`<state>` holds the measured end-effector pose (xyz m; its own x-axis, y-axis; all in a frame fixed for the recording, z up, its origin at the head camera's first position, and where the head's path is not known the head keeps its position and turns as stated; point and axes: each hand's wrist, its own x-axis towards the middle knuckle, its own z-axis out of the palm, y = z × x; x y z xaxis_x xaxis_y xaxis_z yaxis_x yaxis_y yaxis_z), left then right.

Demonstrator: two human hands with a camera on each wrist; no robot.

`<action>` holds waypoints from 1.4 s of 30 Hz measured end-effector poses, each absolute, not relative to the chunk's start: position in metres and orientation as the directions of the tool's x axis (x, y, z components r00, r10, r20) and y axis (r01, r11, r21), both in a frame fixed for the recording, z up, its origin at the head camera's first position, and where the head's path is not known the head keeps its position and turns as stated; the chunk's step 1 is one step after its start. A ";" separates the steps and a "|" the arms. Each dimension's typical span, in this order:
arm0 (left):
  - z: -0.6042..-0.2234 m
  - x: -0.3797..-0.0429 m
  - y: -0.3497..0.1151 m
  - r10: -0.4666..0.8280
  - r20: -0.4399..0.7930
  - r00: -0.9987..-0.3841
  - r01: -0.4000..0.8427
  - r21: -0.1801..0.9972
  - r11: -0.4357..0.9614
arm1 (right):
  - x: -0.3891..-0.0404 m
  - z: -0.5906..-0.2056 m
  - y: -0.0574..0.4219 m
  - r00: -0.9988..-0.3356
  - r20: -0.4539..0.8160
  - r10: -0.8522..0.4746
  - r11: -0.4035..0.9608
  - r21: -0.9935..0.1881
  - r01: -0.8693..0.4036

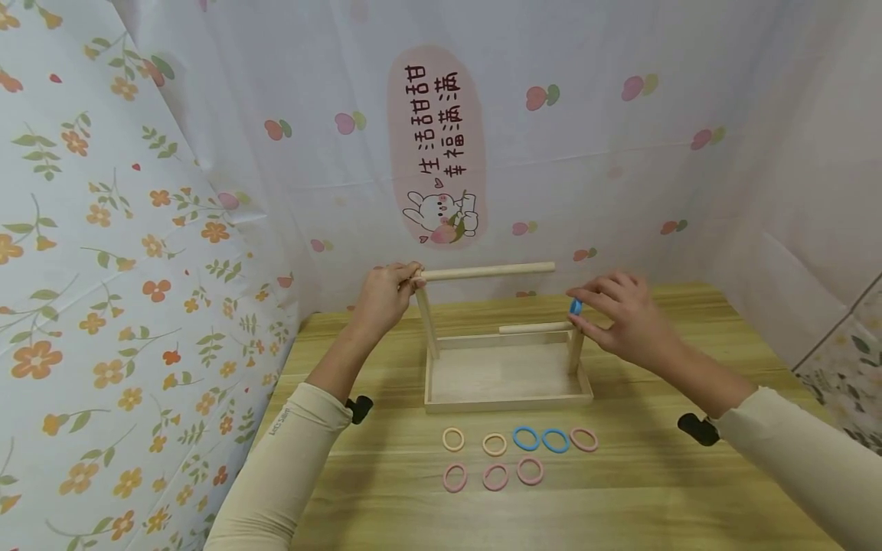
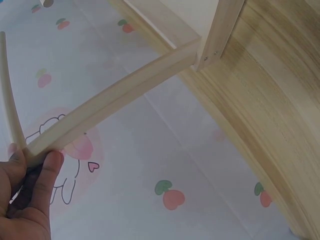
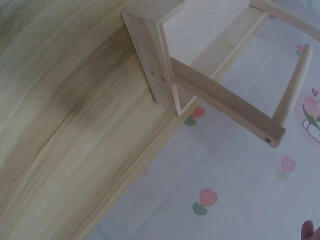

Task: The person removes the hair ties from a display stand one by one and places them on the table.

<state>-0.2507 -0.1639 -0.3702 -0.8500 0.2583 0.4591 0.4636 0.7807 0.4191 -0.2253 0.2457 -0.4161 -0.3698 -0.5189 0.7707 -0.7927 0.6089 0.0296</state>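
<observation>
A wooden rack point(image 1: 510, 401) with a shallow tray base stands on the table, carrying a tall post and a short post, each with a horizontal dowel. My left hand point(image 1: 387, 297) grips the top of the tall post point(image 2: 115, 95), where the upper dowel point(image 1: 489, 272) joins it. Between thumb and fingers, my right hand point(image 1: 623, 314) pinches a blue ring point(image 1: 575, 306), close above the short post point(image 3: 225, 97) and the lower dowel point(image 1: 534, 328). In the right wrist view only a fingertip shows at the lower right corner; the ring is out of that view.
On the table point(image 1: 386, 490) in front of the rack lie several rings: yellow rings point(image 1: 453, 450), blue rings point(image 1: 526, 448) and pink rings point(image 1: 495, 488). A printed curtain point(image 1: 620, 191) hangs close behind the rack, and a flowered one point(image 1: 138, 306) is at the left.
</observation>
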 end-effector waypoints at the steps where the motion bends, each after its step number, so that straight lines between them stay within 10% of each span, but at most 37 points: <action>1: -0.370 -0.251 -0.164 0.257 0.460 -0.850 0.463 0.418 0.781 | -0.225 -0.416 0.245 -0.357 0.773 -0.524 0.600 0.038 -0.799; 42: -0.373 -0.255 -0.166 0.266 0.444 -0.856 0.461 0.421 0.781 | -0.177 -0.432 0.222 -0.303 0.568 -0.765 0.415 0.076 -0.906</action>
<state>-0.2548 -0.1662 -0.3725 -0.8559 0.2659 0.4435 0.4608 0.7813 0.4210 -0.1766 0.2223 -0.4318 -0.3034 -0.7652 0.5678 -0.9064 0.4155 0.0756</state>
